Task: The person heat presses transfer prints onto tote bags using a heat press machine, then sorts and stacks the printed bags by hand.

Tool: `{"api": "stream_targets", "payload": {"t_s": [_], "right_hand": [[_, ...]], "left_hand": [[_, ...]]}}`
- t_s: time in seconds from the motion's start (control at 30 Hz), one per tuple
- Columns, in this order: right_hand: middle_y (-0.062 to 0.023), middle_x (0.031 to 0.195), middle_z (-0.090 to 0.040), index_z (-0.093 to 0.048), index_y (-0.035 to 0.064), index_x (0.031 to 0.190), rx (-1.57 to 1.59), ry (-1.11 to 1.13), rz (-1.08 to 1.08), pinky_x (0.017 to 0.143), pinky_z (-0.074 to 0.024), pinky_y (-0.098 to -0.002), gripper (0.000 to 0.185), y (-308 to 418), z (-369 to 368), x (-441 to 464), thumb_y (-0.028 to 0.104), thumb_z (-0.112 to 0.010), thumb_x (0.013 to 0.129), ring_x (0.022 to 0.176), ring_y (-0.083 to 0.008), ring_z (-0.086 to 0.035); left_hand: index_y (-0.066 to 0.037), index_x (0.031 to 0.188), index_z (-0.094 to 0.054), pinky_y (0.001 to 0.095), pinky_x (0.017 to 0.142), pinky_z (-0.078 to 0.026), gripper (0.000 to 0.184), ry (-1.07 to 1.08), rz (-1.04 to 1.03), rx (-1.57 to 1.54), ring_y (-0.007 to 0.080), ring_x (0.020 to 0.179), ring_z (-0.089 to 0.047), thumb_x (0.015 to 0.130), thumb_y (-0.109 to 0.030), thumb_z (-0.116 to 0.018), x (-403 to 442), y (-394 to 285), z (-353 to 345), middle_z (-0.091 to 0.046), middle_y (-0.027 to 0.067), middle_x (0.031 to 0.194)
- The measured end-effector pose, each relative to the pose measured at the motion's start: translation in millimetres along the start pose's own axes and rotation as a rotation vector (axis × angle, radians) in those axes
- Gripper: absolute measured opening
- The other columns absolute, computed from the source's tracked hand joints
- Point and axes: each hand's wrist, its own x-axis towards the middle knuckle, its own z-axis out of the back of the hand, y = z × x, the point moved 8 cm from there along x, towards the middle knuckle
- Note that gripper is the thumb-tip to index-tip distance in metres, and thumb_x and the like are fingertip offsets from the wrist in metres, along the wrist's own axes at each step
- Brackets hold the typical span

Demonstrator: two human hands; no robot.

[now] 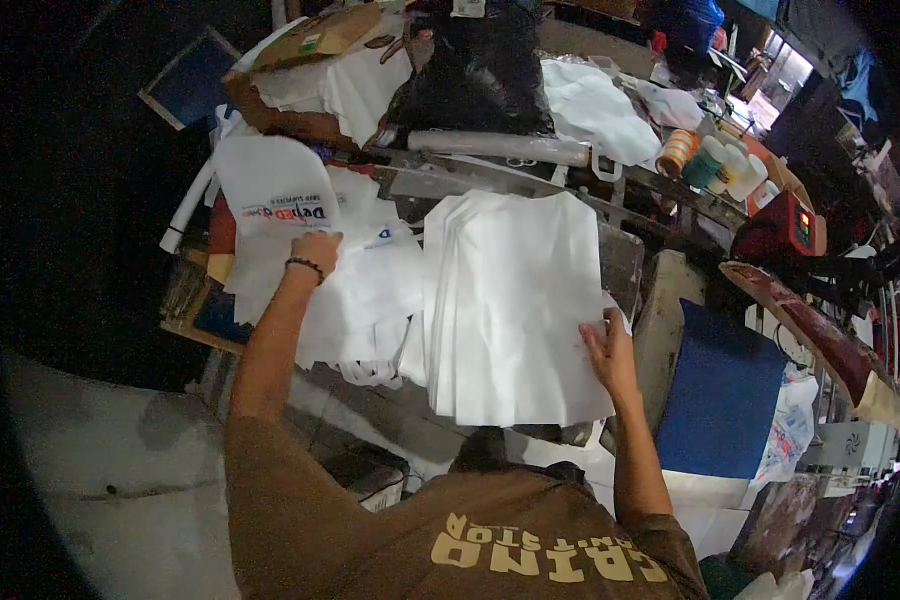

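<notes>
My left hand [316,252], with a dark beaded bracelet at its wrist, is closed at a white printed sheet [275,180] that bends upward over a pile of printed white pieces [365,300]. Right of that pile lies a fanned stack of blank white sheets [515,310], cut narrower at the top. My right hand [607,345] is at the right edge of this stack, its fingers apart and partly on the edge.
Behind are an open cardboard box [310,60], a black plastic bag [480,70], a clear roll [500,146] and several jars [708,160]. A blue-covered board [720,390] stands at the right, near a red device [785,225].
</notes>
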Motion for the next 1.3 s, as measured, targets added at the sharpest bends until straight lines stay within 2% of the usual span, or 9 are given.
{"api": "stream_targets", "payload": {"t_s": [0.03,0.13,0.27,0.33,0.47,0.67,0.83,0.97,1.3], "right_hand": [[-0.013,0.095,-0.057,-0.042,-0.0008,0.113,0.134,0.078,0.037,0.075,-0.0498,-0.0291,0.031,13,-1,-6,0.01,-0.065,0.095,0.086,-0.0174,-0.06],[-0.0068,0.098,-0.052,-0.042,0.0024,0.108,0.149,0.074,0.125,0.074,-0.0492,-0.0274,0.028,37,15,-20,0.005,-0.065,0.094,0.088,-0.0145,-0.057],[-0.0053,0.098,-0.051,-0.042,0.0045,0.105,0.306,0.033,0.083,0.074,-0.0486,-0.0264,0.03,70,59,-56,0.003,-0.068,0.091,0.09,-0.0124,-0.054],[-0.004,0.096,-0.052,-0.041,0.0066,0.103,0.532,0.031,0.026,0.073,-0.0488,-0.0256,0.031,74,83,-81,0.001,-0.068,0.09,0.09,-0.0116,-0.054],[-0.0052,0.096,-0.059,-0.042,0.0084,0.102,0.619,-0.152,-0.003,0.07,-0.0491,-0.0253,0.037,32,130,-120,0.003,-0.075,0.084,0.09,-0.0107,-0.057],[-0.0147,0.105,-0.067,-0.048,0.0014,0.114,0.695,-0.186,-0.339,0.084,-0.0484,-0.029,0.046,-84,199,-207,0.019,-0.079,0.084,0.096,-0.015,-0.061],[-0.0151,0.13,-0.061,-0.04,-0.0019,0.145,0.966,0.16,-0.373,0.103,-0.0443,-0.0382,0.071,-213,231,-324,0.016,-0.071,0.084,0.117,-0.0252,-0.061],[-0.0149,0.14,-0.052,-0.035,0.0007,0.148,1.505,0.099,-0.307,0.104,-0.0448,-0.0403,0.076,-255,254,-379,0.008,-0.07,0.081,0.122,-0.0241,-0.056],[-0.005,0.102,-0.065,-0.052,0.0035,0.124,0.896,-0.366,-0.523,0.071,-0.0561,-0.0302,0.043,-362,318,-340,0.013,-0.072,0.087,0.085,-0.0144,-0.063]], "left_hand": [[-0.02,0.131,-0.056,0.0505,0.095,-0.048,0.042,0.011,0.008,-0.19,0.0342,0.117,-0.058,0.092,-0.035,-0.059,-6,7,2,-0.059,0.0175,0.126],[-0.016,0.134,-0.055,0.05,0.095,-0.048,0.052,-0.351,-0.028,-0.143,0.0367,0.112,-0.061,0.089,-0.041,-0.063,-36,6,5,-0.06,0.017,0.124],[-0.008,0.137,-0.053,0.0476,0.097,-0.047,0.057,-0.239,-0.108,-0.23,0.0368,0.113,-0.059,0.09,-0.038,-0.066,-53,-33,-12,-0.06,0.0177,0.126],[-0.002,0.137,-0.051,0.039,0.098,-0.047,0.053,-0.599,-0.177,-0.592,0.0288,0.113,-0.059,0.093,-0.027,-0.066,-83,-71,39,-0.06,0.0164,0.125],[0.0,0.136,-0.049,0.0284,0.101,-0.042,0.046,-0.116,-0.465,-1.869,0.0141,0.108,-0.055,0.095,-0.015,-0.065,-137,-239,22,-0.059,0.0046,0.114],[0.002,0.127,-0.053,0.0309,0.098,-0.046,0.04,0.203,-0.389,-2.246,0.0147,0.108,-0.058,0.093,-0.013,-0.069,-235,-417,56,-0.061,0.008,0.12],[0.004,0.119,-0.06,0.0301,0.088,-0.049,0.039,0.094,-0.512,-1.99,0.0151,0.098,-0.061,0.088,-0.013,-0.074,-282,-541,73,-0.068,0.0092,0.112],[0.005,0.114,-0.064,0.0316,0.082,-0.051,0.039,-0.083,-0.596,-1.776,0.0158,0.09,-0.064,0.085,-0.017,-0.077,-266,-630,81,-0.072,0.0109,0.104],[0.004,0.109,-0.065,0.0405,0.082,-0.051,0.048,-0.367,-0.398,-1.332,0.0332,0.094,-0.068,0.08,-0.031,-0.08,-237,-671,129,-0.071,0.0204,0.103]]}}
